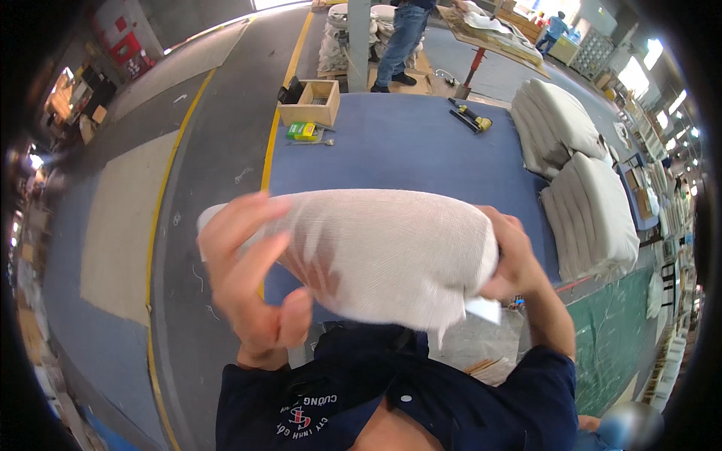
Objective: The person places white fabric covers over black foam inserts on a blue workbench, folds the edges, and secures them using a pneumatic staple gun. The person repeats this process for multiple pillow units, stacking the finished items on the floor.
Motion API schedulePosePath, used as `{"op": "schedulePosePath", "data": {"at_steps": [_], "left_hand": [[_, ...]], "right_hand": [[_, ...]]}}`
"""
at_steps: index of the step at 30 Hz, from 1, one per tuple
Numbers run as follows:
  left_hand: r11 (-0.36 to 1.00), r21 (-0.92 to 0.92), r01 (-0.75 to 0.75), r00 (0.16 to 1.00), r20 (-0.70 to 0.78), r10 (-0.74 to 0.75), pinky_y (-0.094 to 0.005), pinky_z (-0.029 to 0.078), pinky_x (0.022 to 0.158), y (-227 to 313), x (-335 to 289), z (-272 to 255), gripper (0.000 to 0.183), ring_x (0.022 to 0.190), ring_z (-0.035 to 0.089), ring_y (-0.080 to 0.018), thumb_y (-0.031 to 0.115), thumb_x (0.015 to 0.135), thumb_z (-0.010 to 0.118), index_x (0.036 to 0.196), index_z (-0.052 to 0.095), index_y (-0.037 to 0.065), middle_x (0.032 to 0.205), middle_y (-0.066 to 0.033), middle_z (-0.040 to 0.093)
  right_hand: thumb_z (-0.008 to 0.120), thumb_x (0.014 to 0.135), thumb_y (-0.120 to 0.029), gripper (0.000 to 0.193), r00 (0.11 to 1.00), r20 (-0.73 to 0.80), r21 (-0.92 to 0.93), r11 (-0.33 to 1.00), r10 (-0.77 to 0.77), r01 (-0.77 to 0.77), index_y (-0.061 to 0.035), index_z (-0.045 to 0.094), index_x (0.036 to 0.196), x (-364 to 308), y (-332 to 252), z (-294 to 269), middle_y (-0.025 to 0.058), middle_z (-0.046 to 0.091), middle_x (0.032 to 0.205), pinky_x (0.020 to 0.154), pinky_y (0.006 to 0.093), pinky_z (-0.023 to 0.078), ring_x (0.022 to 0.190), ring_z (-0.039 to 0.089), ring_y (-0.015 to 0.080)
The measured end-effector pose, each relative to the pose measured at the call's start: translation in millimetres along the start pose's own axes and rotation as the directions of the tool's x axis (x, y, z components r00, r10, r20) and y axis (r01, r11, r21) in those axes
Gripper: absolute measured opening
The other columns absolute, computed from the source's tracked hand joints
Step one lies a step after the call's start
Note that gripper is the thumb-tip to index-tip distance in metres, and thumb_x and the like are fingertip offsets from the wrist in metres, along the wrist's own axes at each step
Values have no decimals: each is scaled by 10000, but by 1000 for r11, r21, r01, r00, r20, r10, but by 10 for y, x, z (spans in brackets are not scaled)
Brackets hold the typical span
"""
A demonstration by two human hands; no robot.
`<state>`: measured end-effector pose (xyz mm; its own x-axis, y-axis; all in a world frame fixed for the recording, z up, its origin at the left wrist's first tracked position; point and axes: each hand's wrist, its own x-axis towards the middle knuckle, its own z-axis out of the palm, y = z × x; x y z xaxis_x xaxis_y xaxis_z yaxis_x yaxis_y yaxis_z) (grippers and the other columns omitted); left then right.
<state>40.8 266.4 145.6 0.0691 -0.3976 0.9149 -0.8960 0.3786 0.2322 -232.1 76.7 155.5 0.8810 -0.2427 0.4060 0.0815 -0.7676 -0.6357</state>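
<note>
Grip (514,254) on the right curls around the pale pad (391,248).

Open wooden box (307,116) at far left of blue desk (391,146), green-and-yellow packet (302,131) just beside its near side. Farther off, jeans-clad person (406,41) by grey pillar (358,52), red-legged table (481,40) to right.

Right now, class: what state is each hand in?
Left hand: open at one end of the pale cushion; contact unclear.
Right hand: closed, holding the cushion's right end.
</note>
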Motion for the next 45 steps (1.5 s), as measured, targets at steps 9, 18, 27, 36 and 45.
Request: {"op": "schedulePosePath", "data": {"at_steps": [9, 18, 27, 36, 45], "left_hand": [[994, 109, -20, 828, 560, -44, -478, 437, 947, 228, -372, 766, 469, 1049, 616, -302, 365, 906, 664, 1221, 669, 17, 1151, -124, 660], [995, 79, -61, 767, 641, -4, -481, 425, 975, 337, -322, 927, 501, 1081, 614, -330, 357, 905, 621, 1260, 657, 6, 1186, -144, 662], [994, 106, -36, 805, 592, -34, -450, 433, 939, 106, -178, 1128, 476, 1053, 617, -325, 343, 889, 615, 1232, 650, 15, 1145, -142, 663], [968, 97, 232, 918, 307, -251, -412, 448, 956, -450, -2, 535, 442, 1086, 628, -304, 293, 922, 569, 1254, 629, 8, 1159, -155, 669], [609, -117, 785, 554, 574, -603, -367, 406, 1073, -637, -896, -347, 685, 1222, 576, -225, 542, 1102, 304, 1331, 590, -37, 1252, -159, 642]], "right_hand": [[791, 780, -28, 743, 975, -115, 310, 940, 189, -145, -4, 487, 1459, -858, 936, 1047, 163, 647, 1333, 1039, 384, 480, 1221, 644, 267], [786, 794, -68, 716, 960, -186, 332, 933, 209, -139, -12, 501, 1448, -1032, 965, 1046, 160, 627, 1369, 1038, 409, 485, 1239, 632, 315], [786, 737, -64, 653, 904, -267, 388, 896, 334, -216, -1, 581, 1353, -762, 1149, 1105, 185, 673, 1276, 1009, 403, 500, 1167, 666, 344], [849, 777, -308, 596, 959, -254, -112, 988, -129, 103, -42, 625, 1260, 463, 925, 661, 188, 711, 1060, 892, 459, 491, 997, 668, 398], [862, 704, -282, 638, 856, 391, -275, 844, -339, 460, -65, 629, 1258, 1374, 541, 1046, 113, 713, 1092, 951, 433, 454, 1064, 662, 308]]}}
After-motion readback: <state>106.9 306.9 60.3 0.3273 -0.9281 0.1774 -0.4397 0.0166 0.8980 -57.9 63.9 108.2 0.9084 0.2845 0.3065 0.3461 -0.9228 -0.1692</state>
